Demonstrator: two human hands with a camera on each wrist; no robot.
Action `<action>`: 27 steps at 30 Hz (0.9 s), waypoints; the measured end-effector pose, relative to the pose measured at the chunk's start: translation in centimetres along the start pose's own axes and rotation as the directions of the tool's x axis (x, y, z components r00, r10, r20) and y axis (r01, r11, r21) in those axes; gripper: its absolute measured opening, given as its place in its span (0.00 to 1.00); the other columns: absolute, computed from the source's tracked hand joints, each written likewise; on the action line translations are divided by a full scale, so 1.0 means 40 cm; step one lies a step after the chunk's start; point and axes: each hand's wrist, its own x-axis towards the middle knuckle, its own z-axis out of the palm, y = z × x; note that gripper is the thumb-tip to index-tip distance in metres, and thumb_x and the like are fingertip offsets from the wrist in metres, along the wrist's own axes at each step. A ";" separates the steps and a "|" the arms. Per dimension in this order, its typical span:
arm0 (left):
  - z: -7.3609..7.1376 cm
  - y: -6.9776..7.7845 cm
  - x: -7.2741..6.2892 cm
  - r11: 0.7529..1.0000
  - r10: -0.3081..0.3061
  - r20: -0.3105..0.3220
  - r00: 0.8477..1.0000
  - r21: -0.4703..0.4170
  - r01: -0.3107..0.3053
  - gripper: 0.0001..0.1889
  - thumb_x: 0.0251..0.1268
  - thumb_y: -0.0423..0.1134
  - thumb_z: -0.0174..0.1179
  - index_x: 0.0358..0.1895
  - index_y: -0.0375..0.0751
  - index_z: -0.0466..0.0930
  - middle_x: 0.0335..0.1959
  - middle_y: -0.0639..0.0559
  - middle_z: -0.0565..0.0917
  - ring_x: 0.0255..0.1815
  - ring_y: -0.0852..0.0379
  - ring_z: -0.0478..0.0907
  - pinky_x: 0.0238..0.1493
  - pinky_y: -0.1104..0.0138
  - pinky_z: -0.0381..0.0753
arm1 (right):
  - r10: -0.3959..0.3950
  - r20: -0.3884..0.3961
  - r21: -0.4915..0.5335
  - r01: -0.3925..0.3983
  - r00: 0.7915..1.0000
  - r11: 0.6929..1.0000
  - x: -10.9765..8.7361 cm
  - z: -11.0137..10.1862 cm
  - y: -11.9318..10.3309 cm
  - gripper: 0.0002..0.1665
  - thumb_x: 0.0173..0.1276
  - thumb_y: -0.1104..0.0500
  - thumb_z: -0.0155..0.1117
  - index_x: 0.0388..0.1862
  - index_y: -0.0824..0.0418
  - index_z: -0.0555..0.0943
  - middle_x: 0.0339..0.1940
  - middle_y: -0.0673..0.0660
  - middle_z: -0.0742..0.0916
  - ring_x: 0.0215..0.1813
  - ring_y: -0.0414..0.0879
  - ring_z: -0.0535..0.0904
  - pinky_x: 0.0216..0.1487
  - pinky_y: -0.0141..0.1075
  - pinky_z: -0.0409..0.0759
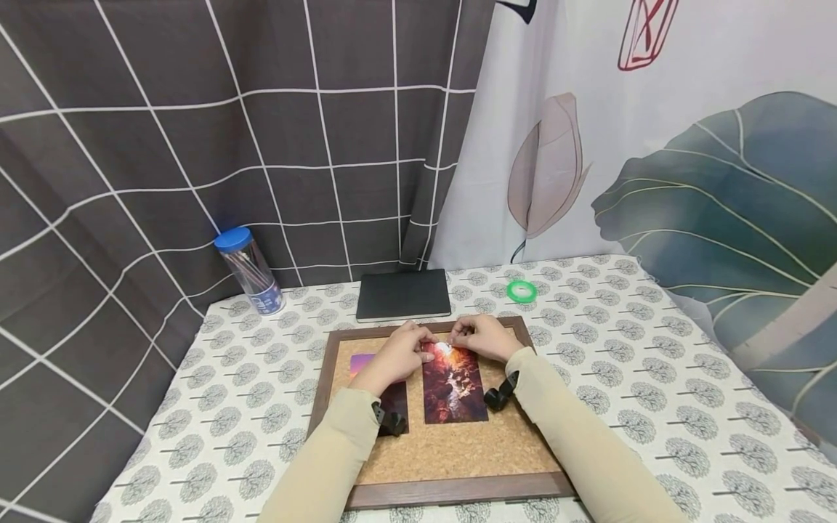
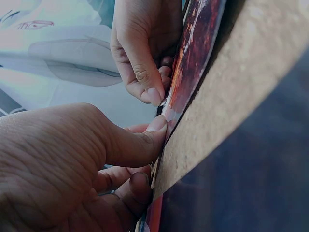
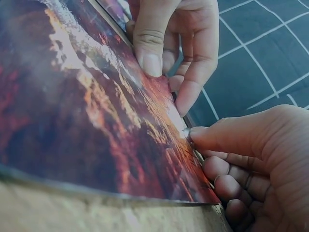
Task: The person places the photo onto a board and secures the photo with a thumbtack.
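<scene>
A glossy red-and-orange photo print (image 1: 454,392) lies upright on a cork board (image 1: 471,456) in a dark wooden frame. My left hand (image 1: 400,354) is at the print's upper left corner, the thumb on its front near the top edge, pinching it. At the middle of that top edge, my right hand (image 1: 485,338) pinches a small shiny pushpin (image 3: 187,133) between thumb and finger. Its tip is hidden. The right hand's other fingers are curled beside the print's edge. A second, purple-and-dark print (image 1: 396,402) is on the board's left part, partly covered by my left arm.
Behind the board lies a black flat notebook (image 1: 403,294). A green tape roll (image 1: 521,291) lies to its right, and a clear tube with a blue lid (image 1: 251,270) stands at the left back. Curtains hang along the table's far side.
</scene>
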 end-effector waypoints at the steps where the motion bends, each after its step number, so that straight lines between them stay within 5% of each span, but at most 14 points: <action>1: 0.000 0.000 0.000 1.000 -0.002 0.001 1.000 0.001 0.002 0.11 0.64 0.34 0.68 0.49 0.41 0.84 0.39 0.49 0.74 0.34 0.59 0.71 0.40 0.65 0.74 | 0.002 -0.001 0.001 -0.002 1.000 1.000 0.000 0.000 0.001 0.03 0.62 0.55 0.70 0.31 0.52 0.85 0.27 0.47 0.83 0.32 0.42 0.77 0.40 0.38 0.75; 27: 0.006 -0.010 0.005 1.000 -0.010 0.015 1.000 0.013 0.010 0.10 0.66 0.36 0.67 0.49 0.43 0.84 0.41 0.49 0.74 0.35 0.59 0.71 0.40 0.65 0.74 | 0.021 -0.017 0.043 -0.021 1.000 0.999 0.006 0.005 0.012 0.04 0.63 0.55 0.69 0.30 0.53 0.83 0.27 0.48 0.84 0.31 0.42 0.77 0.39 0.37 0.75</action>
